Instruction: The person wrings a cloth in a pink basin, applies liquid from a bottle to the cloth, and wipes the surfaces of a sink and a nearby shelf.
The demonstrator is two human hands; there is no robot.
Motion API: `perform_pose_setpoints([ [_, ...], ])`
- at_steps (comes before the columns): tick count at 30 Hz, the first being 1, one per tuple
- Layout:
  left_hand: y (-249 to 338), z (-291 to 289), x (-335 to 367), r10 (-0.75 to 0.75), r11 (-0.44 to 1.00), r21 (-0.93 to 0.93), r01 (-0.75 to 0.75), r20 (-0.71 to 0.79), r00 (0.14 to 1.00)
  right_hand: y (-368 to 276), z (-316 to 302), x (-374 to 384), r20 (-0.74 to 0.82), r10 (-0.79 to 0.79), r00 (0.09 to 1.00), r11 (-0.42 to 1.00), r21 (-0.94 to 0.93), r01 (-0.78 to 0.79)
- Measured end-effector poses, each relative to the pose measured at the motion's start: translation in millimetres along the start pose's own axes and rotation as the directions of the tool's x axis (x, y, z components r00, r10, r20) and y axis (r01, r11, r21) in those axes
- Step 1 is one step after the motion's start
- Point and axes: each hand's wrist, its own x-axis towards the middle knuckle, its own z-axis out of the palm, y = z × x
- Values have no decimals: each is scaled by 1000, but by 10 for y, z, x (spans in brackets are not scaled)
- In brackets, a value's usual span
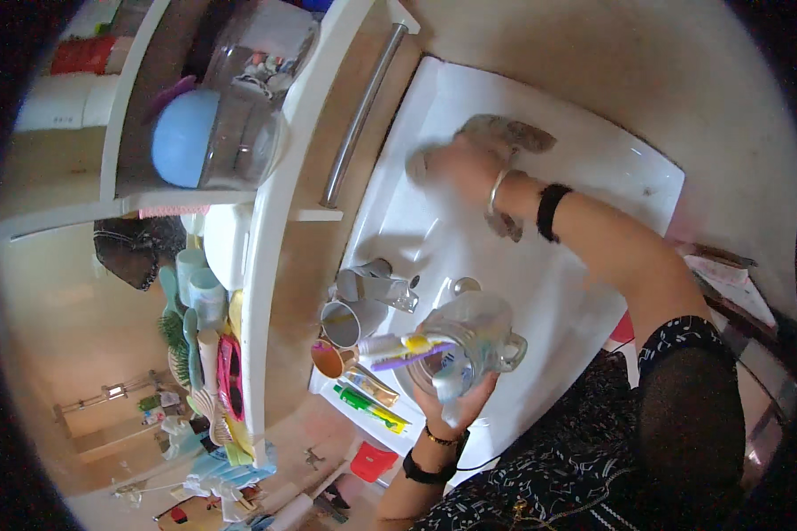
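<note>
- The left hand (476,403) curls round a tilted glass mug (483,323) held over the near part of the basin; a purple toothbrush (406,358) shows at its mouth.
- The right hand (471,177) is over a grey-brown cloth (527,134) on the far part; blur hides whether its fingers pinch or press.
- A wet grip could let the mug slip and crack; more tilt might spill the toothbrush. A careless elbow could topple the grey cup (344,323) or copper-coloured cup (329,359).
- The white basin (624,173) looks smooth and glossy, likely slippery.
- Beyond, left: a metal rail (363,119), crowded white shelves (270,243), beige walls.
</note>
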Motion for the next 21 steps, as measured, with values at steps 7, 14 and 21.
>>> perform_pose_setpoints([
  [7, 388, 160, -340, -344, 783, -538, 312, 42, 938, -120, -387, 1309, -567, 540, 622, 781, 614, -118],
  [14, 575, 158, -299, 202, 904, 377, -199, 32, 979, -1223, 167, 439, -147, 124, 981, 601, 798, 44],
  [21, 762, 106, -334, -227, 955, -220, 197, -120, 966, -927, -46, 569, -183, 20, 983, 876, 477, 71],
])
